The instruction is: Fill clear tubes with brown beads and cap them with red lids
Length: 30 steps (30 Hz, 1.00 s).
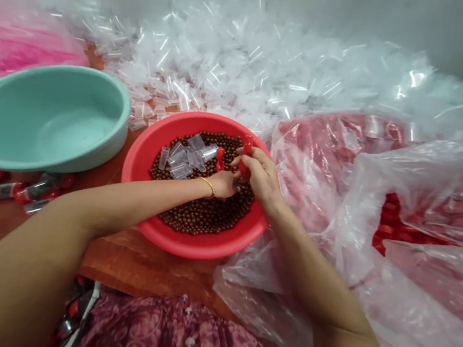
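Observation:
A red basin (147,152) sits in the middle, filled with small dark brown beads (203,215). Several clear plastic tubes (184,158) lie on top of the beads. My left hand (223,184), with a gold bangle at the wrist, is closed over the beads; what its fingers grip is hidden. My right hand (258,171) is closed on red caps (248,144), right beside the left hand. A loose red cap (219,157) lies next to the tubes.
An empty teal basin (44,116) stands at the left. Filled, red-capped tubes (2,191) lie in front of it. A heap of clear tubes (251,66) covers the back. A plastic bag of red caps (393,226) lies at the right; pink plastic (11,42) at far left.

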{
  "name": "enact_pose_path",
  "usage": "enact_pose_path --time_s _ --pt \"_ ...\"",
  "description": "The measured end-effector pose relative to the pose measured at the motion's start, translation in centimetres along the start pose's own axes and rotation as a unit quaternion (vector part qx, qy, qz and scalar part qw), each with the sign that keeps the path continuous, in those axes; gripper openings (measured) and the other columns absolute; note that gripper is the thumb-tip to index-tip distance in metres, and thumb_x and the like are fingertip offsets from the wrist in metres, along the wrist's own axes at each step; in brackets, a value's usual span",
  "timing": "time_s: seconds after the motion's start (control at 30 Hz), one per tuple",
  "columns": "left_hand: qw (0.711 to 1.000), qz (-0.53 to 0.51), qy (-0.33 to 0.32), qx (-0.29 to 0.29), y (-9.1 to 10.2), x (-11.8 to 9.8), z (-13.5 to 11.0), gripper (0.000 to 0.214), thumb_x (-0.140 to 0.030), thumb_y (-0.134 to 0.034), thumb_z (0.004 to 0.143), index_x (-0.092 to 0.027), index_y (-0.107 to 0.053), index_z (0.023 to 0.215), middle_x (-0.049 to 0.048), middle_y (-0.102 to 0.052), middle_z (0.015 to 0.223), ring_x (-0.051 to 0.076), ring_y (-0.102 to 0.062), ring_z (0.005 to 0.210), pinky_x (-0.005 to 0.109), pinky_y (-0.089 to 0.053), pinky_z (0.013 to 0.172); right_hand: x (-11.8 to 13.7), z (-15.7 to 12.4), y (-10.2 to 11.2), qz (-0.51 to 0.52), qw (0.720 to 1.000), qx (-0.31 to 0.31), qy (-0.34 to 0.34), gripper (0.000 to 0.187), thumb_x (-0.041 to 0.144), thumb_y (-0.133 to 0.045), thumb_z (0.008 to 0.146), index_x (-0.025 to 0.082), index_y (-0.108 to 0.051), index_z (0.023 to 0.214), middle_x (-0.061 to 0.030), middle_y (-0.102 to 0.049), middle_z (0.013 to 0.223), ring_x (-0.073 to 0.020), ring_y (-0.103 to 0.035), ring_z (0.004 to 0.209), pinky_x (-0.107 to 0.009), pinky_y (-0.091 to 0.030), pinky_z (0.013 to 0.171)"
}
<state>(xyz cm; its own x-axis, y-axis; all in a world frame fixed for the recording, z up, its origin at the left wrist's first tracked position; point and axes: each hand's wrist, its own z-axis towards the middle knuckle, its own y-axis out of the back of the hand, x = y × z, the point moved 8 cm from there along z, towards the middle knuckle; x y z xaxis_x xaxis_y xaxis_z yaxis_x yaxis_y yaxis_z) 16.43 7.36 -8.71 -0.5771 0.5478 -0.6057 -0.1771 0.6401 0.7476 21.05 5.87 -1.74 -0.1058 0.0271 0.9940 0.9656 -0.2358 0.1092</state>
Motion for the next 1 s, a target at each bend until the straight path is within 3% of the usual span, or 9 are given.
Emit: enact_pose_path --time_s 0.1,0.2,0.37,0.47,0.6,0.67,0.77,0.83,1.0 --pt "0.989 -0.142 0.049 0.001 0.3 1.7 -1.2 0.031 -0.023 -0.045 0.089 -0.008 -0.052 0.115 0.0094 -0.069 0.086 0.013 -0.064 0.061 0.025 -0.051 0.059 0.4 0.0 0.9 0.036 0.999 -0.039 0.011 0.024 0.036 -0.047 0.074 0.022 -0.054 0.093 0.0009 -0.066 0.078 -0.0095 -0.052 0.051 -0.023 -0.039 0.045" --pt "0.949 -0.310 0.027 -0.047 2.1 2.3 -2.8 0.034 -0.023 -0.052 0.086 -0.010 -0.051 0.117 0.0093 -0.066 0.099 0.010 -0.062 0.066 0.023 -0.050 0.061 0.5 0.0 1.3 0.050 0.997 -0.059 0.023 0.026 0.038 -0.049 0.073 0.021 -0.055 0.093 0.0002 -0.067 0.079 -0.0095 -0.052 0.053 -0.022 -0.040 0.046" --pt "0.940 -0.316 -0.060 -0.112 5.6 1.8 -5.9 0.031 -0.016 -0.059 0.076 -0.010 -0.058 0.106 0.0073 -0.064 0.101 0.014 -0.060 0.087 0.030 -0.050 0.081 0.6 -0.1 1.8 0.017 0.996 -0.081 0.043 0.026 0.040 -0.052 0.073 0.021 -0.062 0.087 -0.0010 -0.066 0.087 -0.0112 -0.054 0.065 -0.023 -0.041 0.051" --pt "0.932 -0.339 -0.076 -0.103 6.1 1.5 -7.8 0.035 -0.016 -0.059 0.077 -0.012 -0.056 0.111 0.0065 -0.064 0.103 0.014 -0.060 0.089 0.030 -0.050 0.084 0.8 -0.3 2.0 -0.029 0.994 -0.091 0.055 0.026 0.038 -0.057 0.072 0.022 -0.065 0.090 -0.0004 -0.065 0.087 -0.0121 -0.055 0.072 -0.024 -0.044 0.057" --pt "0.897 -0.431 -0.060 -0.073 5.6 1.1 -9.3 0.036 -0.014 -0.056 0.079 -0.013 -0.052 0.115 0.0051 -0.062 0.099 0.010 -0.060 0.080 0.026 -0.051 0.076 0.3 -0.5 1.1 0.009 0.999 -0.035 0.013 0.030 0.043 -0.059 0.073 0.022 -0.065 0.094 0.0065 -0.051 0.053 -0.0081 -0.041 0.044 -0.022 -0.036 0.043" --pt "0.883 -0.462 -0.042 -0.075 5.5 1.0 -9.6 0.027 -0.012 -0.054 0.081 -0.012 -0.054 0.108 0.0042 -0.062 0.095 0.009 -0.059 0.080 0.025 -0.050 0.079 0.4 -0.7 0.8 0.068 0.997 -0.020 -0.003 0.031 0.045 -0.065 0.068 0.021 -0.063 0.089 0.0075 -0.051 0.050 -0.0074 -0.041 0.040 -0.021 -0.038 0.041" --pt "0.876 -0.478 -0.026 -0.051 5.1 0.4 -9.8 0.015 -0.010 -0.053 0.081 -0.011 -0.054 0.096 0.0020 -0.061 0.088 0.008 -0.059 0.079 0.025 -0.049 0.080 0.7 -1.3 0.6 0.134 0.990 -0.029 -0.018 0.033 0.040 -0.075 0.057 0.021 -0.059 0.079 0.0049 -0.062 0.062 -0.0095 -0.055 0.050 -0.024 -0.050 0.051" --pt "0.873 -0.486 -0.030 -0.024 4.9 -0.2 -9.9 0.011 -0.010 -0.053 0.082 -0.011 -0.053 0.093 0.0003 -0.060 0.083 0.008 -0.059 0.075 0.025 -0.049 0.077 1.2 -1.7 0.4 0.127 0.991 -0.032 -0.006 0.028 0.038 -0.076 0.057 0.022 -0.059 0.075 0.0047 -0.064 0.067 -0.0110 -0.060 0.056 -0.028 -0.053 0.060" --pt "0.859 -0.507 -0.052 -0.042 5.5 -0.6 -10.3 0.007 -0.014 -0.051 0.084 -0.013 -0.049 0.090 -0.0026 -0.055 0.077 0.007 -0.057 0.066 0.023 -0.049 0.070 2.9 -2.7 -0.1 0.038 0.993 -0.023 0.110 0.014 0.029 -0.074 0.063 0.023 -0.064 0.071 0.0023 -0.069 0.081 -0.0146 -0.065 0.085 -0.034 -0.049 0.089"
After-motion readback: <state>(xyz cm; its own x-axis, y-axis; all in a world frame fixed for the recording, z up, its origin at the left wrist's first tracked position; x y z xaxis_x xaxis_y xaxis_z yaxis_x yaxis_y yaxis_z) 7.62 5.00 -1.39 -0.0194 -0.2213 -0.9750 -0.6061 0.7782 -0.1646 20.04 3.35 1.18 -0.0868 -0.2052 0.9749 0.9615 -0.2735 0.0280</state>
